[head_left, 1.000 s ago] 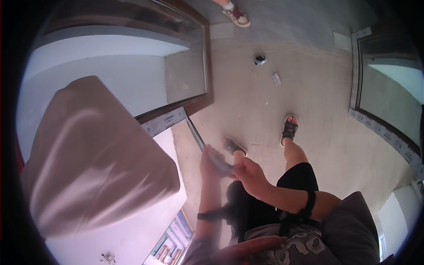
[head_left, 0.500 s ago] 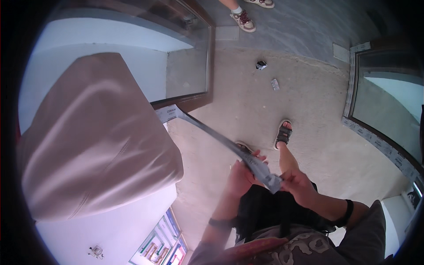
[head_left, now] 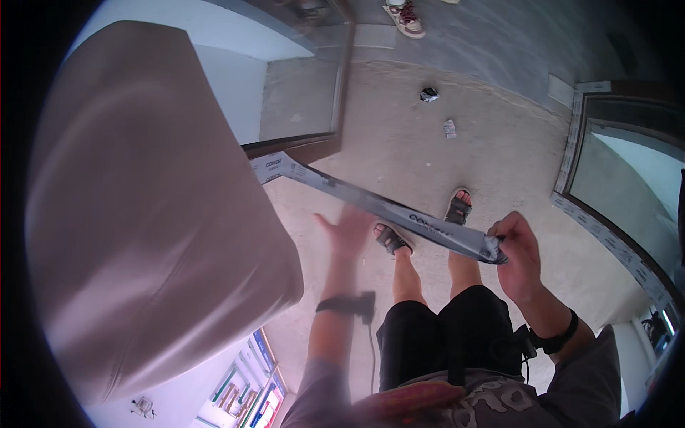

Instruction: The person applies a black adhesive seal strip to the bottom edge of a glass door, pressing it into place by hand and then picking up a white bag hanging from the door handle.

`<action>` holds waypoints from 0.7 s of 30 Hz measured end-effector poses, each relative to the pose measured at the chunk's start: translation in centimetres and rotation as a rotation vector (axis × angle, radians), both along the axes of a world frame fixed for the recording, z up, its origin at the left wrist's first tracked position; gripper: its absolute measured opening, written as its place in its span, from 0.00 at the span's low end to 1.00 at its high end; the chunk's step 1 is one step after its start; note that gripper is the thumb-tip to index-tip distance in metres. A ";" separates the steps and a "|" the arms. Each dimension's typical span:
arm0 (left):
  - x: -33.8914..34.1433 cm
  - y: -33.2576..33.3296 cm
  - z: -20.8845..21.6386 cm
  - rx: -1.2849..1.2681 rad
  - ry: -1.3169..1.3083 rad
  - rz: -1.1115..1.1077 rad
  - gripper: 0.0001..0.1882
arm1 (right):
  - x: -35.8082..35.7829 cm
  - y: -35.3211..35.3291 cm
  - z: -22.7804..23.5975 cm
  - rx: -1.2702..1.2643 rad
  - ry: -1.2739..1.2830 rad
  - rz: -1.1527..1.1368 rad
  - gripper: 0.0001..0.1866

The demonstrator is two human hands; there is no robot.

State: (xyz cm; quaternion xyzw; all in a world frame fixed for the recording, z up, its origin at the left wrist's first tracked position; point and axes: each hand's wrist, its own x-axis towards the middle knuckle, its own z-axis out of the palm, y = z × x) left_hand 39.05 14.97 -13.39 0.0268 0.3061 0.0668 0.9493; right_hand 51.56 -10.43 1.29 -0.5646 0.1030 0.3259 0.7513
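Note:
A long strip of grey-white protective film [head_left: 399, 212], printed and dark along one edge, runs taut from the lower corner of a brown-framed glass door [head_left: 337, 78] on the left. Its crumpled free end is pinched between the thumb and fingers of my right hand [head_left: 521, 257]. Beneath the strip's middle, my left hand [head_left: 346, 232] is blurred by motion. The left thumb sticks out to the side and the fingers look stretched, partly hidden by the film, with nothing held in them.
Pinkish-beige fabric [head_left: 157, 214] fills the left side. A second framed glass door [head_left: 635, 157], with film along its edge, stands at the right. On the floor lie a dark crumpled scrap [head_left: 429, 94] and a small pale packet [head_left: 449, 128]. Another person's shoe [head_left: 405, 20] shows at the top.
My right hand has moved up and right with the film's end, pulling the strip longer and straighter. My left hand has come off the strip and moved left and up.

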 end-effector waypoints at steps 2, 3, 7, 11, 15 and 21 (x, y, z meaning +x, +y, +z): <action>1.6 2.4 -0.9 0.111 -0.014 0.069 0.50 | -0.6 -0.9 -0.9 -0.160 0.063 0.121 0.05; 2.9 3.3 -0.5 0.110 -0.012 0.077 0.50 | -0.6 -1.1 -1.3 -0.161 0.064 0.129 0.05; 4.6 6.7 -2.3 0.166 0.128 0.247 0.23 | -0.7 -0.1 -4.4 -0.247 0.204 0.150 0.04; 3.5 6.7 -1.4 0.141 0.241 0.343 0.13 | 1.3 6.0 -8.0 -0.067 0.096 0.096 0.13; 1.3 7.5 -0.5 0.170 0.241 0.231 0.16 | 1.4 13.4 -12.1 -0.102 -0.091 0.350 0.18; -0.6 7.0 1.5 0.316 0.183 0.202 0.13 | -5.4 19.2 -16.6 -0.255 -0.136 0.657 0.26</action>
